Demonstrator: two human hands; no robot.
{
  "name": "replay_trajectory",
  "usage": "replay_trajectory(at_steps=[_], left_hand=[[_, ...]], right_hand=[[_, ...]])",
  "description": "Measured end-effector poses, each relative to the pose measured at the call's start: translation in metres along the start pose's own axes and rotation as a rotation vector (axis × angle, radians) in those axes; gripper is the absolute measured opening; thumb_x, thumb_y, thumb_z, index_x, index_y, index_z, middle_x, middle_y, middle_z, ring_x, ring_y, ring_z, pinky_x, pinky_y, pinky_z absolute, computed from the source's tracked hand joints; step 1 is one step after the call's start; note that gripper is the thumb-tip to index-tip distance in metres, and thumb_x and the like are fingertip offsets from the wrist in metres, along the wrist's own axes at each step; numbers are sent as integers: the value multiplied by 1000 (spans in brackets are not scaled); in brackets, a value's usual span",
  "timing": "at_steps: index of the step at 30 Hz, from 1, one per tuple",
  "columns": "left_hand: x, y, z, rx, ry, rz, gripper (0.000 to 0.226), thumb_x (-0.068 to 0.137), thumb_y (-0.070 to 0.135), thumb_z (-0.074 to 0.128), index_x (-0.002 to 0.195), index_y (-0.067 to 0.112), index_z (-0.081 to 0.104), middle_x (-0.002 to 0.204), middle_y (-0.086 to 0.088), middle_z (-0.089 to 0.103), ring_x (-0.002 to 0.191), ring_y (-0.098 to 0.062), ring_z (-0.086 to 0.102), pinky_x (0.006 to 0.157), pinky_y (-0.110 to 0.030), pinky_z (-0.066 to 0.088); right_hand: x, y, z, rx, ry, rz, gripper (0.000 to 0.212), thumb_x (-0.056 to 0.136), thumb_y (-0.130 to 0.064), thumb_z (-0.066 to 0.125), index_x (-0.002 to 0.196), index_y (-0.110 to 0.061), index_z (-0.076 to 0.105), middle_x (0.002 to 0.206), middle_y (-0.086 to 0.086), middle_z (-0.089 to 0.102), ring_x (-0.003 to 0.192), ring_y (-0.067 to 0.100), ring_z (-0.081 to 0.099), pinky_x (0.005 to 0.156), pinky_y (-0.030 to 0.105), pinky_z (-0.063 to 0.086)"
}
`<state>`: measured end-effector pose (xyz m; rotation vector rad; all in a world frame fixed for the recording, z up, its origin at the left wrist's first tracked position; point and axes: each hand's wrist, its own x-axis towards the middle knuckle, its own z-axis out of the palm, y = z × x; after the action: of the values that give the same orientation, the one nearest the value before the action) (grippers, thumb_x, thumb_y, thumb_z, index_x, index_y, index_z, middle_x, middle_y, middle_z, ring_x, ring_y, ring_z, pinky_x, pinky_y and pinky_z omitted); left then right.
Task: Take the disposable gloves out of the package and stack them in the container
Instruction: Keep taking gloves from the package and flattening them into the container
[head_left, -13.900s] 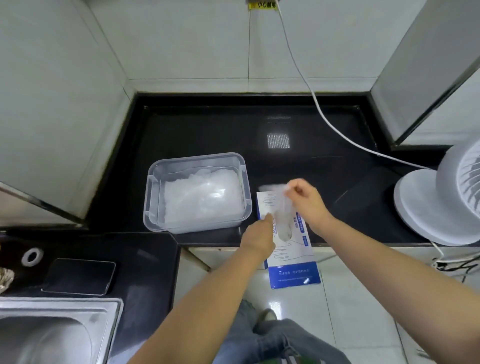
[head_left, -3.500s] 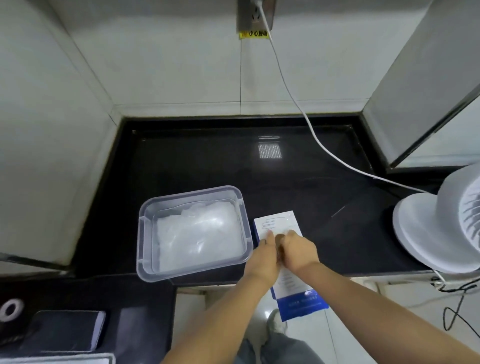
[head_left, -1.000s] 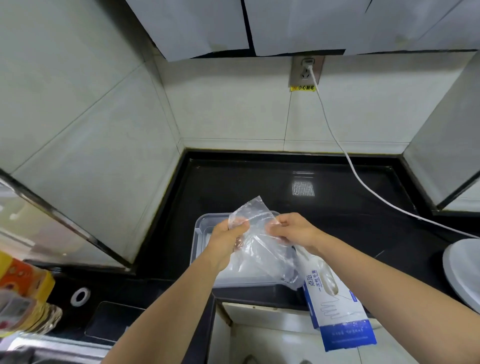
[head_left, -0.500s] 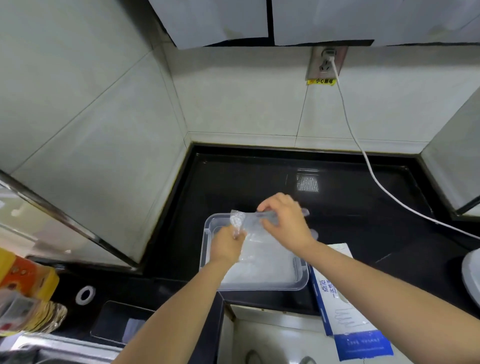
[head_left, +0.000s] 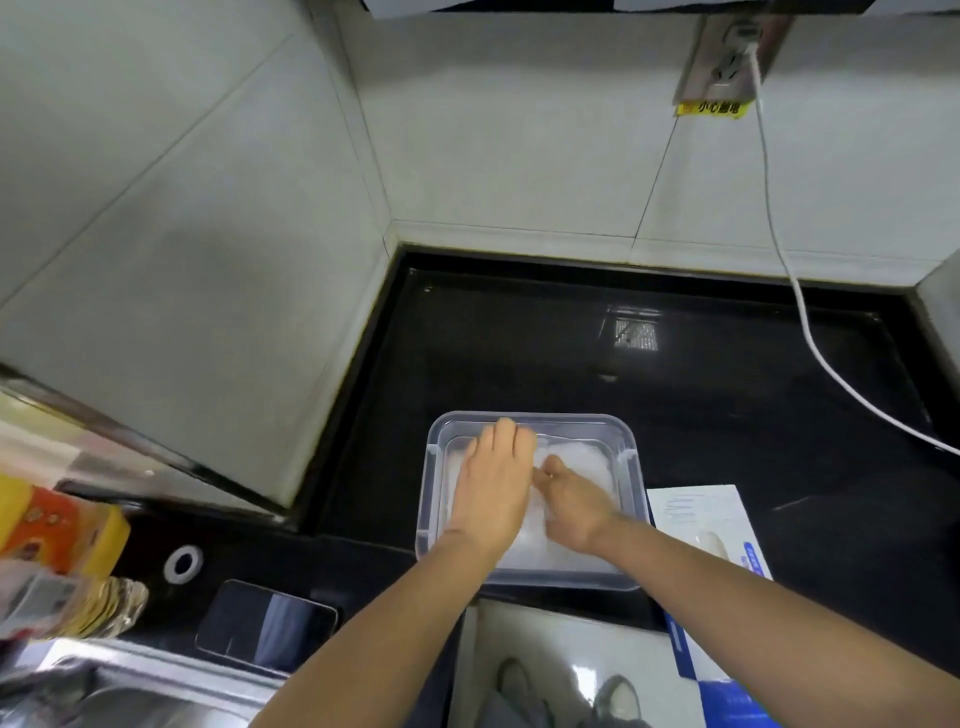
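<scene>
Downward: left hand (head_left: 493, 493) flat on gloves (head_left: 582, 460) in container (head_left: 629, 467), fingers (head_left: 506, 439) straight together; right hand (head_left: 574, 512) fingers unclear.

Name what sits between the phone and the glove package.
The clear container, left hand and right hand on its gloves; head view.

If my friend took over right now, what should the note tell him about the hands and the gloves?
Left hand: flat, pressing the gloves in the container.
Right hand: on the same pile; grip unclear.
Package: on the counter, right of the container.
Done: a pile of gloves lies in the container.
Left: take any remaining gloves from the package and stack them.
</scene>
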<state>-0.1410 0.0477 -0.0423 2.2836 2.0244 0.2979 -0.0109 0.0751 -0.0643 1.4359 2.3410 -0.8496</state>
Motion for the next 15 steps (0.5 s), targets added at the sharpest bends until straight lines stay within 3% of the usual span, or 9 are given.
replay_trajectory(at_steps=[3, 6, 8, 10, 15], left_hand=[[7, 7, 11, -125, -274, -45, 48, 87, 8, 65, 130, 13, 45, 123, -9, 55, 104, -23, 60, 87, -29, 53], [5, -5, 26, -203, -576, -257, 78, 84, 26, 73, 144, 14, 23, 140, -11, 37, 119, -26, 51, 95, -33, 49], [-1, -15, 32, -168, -714, -262, 102, 79, 34, 77, 151, 15, 8, 155, -11, 14, 137, -30, 32, 108, -38, 39], [-7, -23, 35, -91, -782, -225, 109, 80, 40, 74, 153, 19, -4, 159, -11, -3, 144, -34, 16, 115, -42, 30], [-13, -26, 43, 4, -782, -220, 104, 86, 38, 68, 153, 20, -9, 158, -13, -5, 144, -34, 11, 115, -42, 25]], right_hand=[[2, -1, 2, 51, -10, -3, 61, 88, -3, 62, 143, -15, 40, 141, 3, 32, 105, 22, 57, 91, 32, 50], [3, 4, 5, 50, -25, -4, 75, 86, -17, 70, 150, -25, 31, 144, 1, 26, 116, 22, 53, 97, 32, 47], [3, 8, 3, 4, -35, 35, 83, 86, -30, 71, 152, -28, 21, 151, 2, 18, 131, 26, 42, 104, 34, 43], [4, 9, 5, -82, -71, 71, 89, 86, -40, 68, 154, -29, 12, 156, 6, 12, 143, 30, 25, 111, 39, 36], [7, 10, 20, -219, -139, 119, 90, 89, -46, 60, 154, -29, 1, 157, 9, 7, 146, 33, 13, 118, 45, 18]])
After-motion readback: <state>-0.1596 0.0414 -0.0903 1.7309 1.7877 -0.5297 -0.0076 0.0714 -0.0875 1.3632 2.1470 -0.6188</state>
